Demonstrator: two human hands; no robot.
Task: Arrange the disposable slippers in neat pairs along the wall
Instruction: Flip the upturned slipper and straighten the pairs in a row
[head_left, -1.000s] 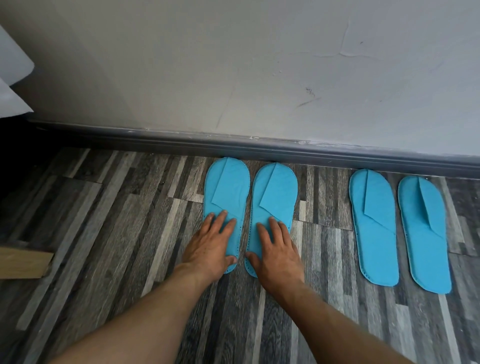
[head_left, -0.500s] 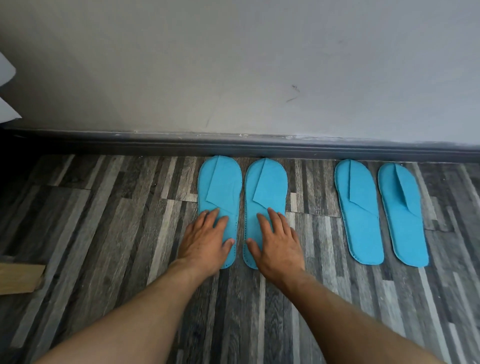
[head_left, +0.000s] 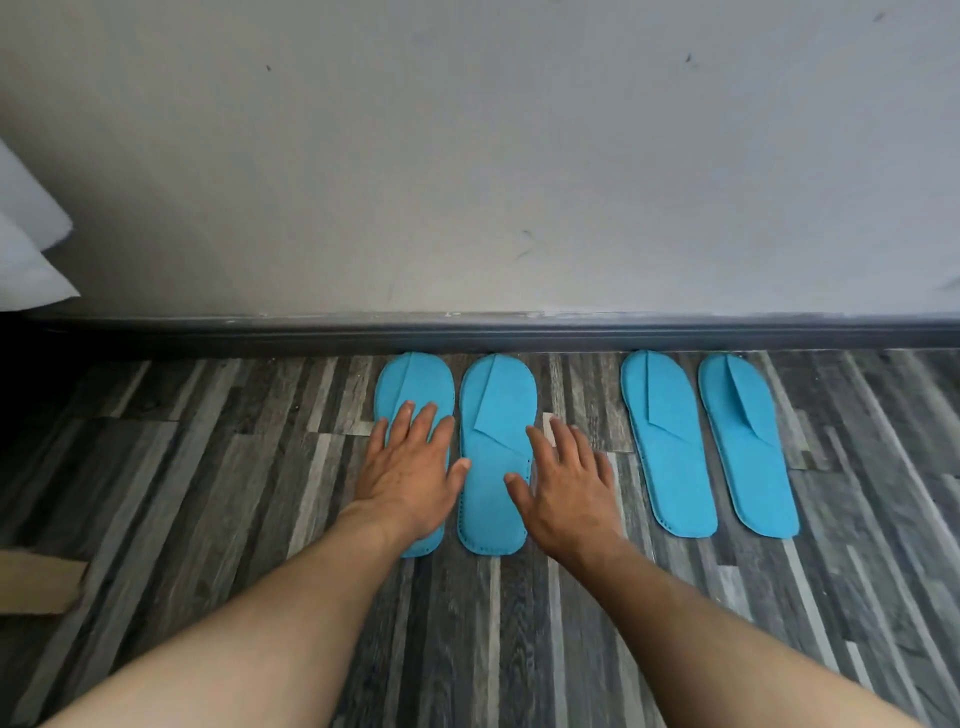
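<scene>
Four flat blue slippers (head_left: 668, 441) are lying toes to skirting (head_left: 519, 332). Left hand (head_left: 410, 473) is resting spread on the leftmost; right hand (head_left: 566, 483) is hovering open, grasping nothing.

left hand (head_left: 410, 475) covering most of the leftmost slipper (head_left: 413, 382), white fabric (head_left: 28, 254) and tan board (head_left: 36, 582) cut off at left edge

Wall (head_left: 467, 156) was pale grey-white, scuffed with small dark marks. Dark grey skirting board (head_left: 519, 332) ran along its base. Floor (head_left: 208, 493) was grey wood-effect planks in mixed tones. White fabric (head_left: 26, 249) intruded at left; tan board (head_left: 36, 582) lay lower left.
</scene>
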